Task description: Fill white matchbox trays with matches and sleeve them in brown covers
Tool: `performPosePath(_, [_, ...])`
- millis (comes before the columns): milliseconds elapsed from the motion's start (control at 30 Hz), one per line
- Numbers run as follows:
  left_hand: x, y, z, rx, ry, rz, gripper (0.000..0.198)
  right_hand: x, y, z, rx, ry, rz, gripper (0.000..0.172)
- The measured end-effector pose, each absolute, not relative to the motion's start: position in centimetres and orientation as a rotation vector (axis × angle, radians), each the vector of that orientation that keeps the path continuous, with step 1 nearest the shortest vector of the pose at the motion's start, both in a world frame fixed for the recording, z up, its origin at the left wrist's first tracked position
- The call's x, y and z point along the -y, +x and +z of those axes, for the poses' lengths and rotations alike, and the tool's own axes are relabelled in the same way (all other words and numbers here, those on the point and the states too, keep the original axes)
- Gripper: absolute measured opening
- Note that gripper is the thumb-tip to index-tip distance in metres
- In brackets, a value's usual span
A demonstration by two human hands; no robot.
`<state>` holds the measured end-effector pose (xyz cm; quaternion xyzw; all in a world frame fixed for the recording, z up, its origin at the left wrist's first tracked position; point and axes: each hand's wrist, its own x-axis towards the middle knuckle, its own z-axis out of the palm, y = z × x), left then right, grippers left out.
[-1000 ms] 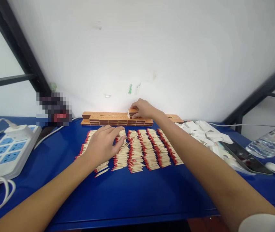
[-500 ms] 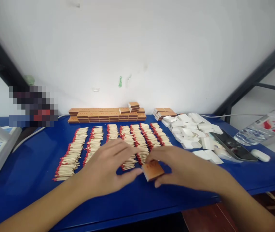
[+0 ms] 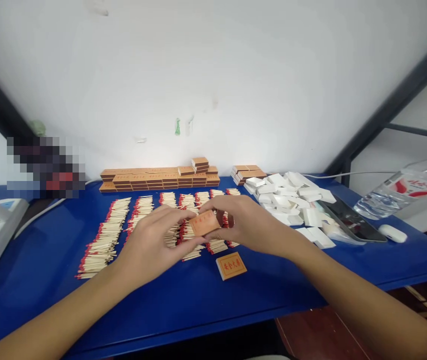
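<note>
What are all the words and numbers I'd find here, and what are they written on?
"安全火柴", in red: on the matchbox lying on the blue table.
Held-up matchbox: red characters, too blurred to read.
Stacked matchboxes: red writing, too small to read.
Bottle label: red and white, with writing I can't make out.
I can't read any numbers.

matchbox [image 3: 204, 223]: matt cardbd | matchsticks [image 3: 103, 241]: wd, matt | tabletop [image 3: 153, 305]: smth, glossy | bottle [image 3: 404, 187]: clr plstc
</note>
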<state>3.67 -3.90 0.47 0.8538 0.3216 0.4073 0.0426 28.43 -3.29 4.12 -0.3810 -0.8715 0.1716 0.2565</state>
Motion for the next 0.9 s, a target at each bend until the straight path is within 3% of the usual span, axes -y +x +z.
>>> performPosePath(200, [2.2, 2.4, 0.4, -1.034, 2.576, 1.267, 0.039, 1.5, 27.5, 1.8, 2.115, -0.926, 0.714, 0.035])
performPosePath(367, [2.1, 2.7, 0.2, -1.048, 2.514, 1.204, 0.033, 2.6, 27.5, 0.6, 2.043, -0.986, 0.833, 0.054])
performPosePath(567, [2.0, 2.7, 0.2, -1.166, 2.428, 1.257, 0.036, 2.5, 27.1, 0.2, 1.718, -1.022, 1.028, 0.038])
performPosePath(900, [1.7, 2.3, 0.0, -1.137, 2.582, 1.184, 0.045, 2.4, 26.3, -0.1, 1.654, -1.002, 1.223, 0.038])
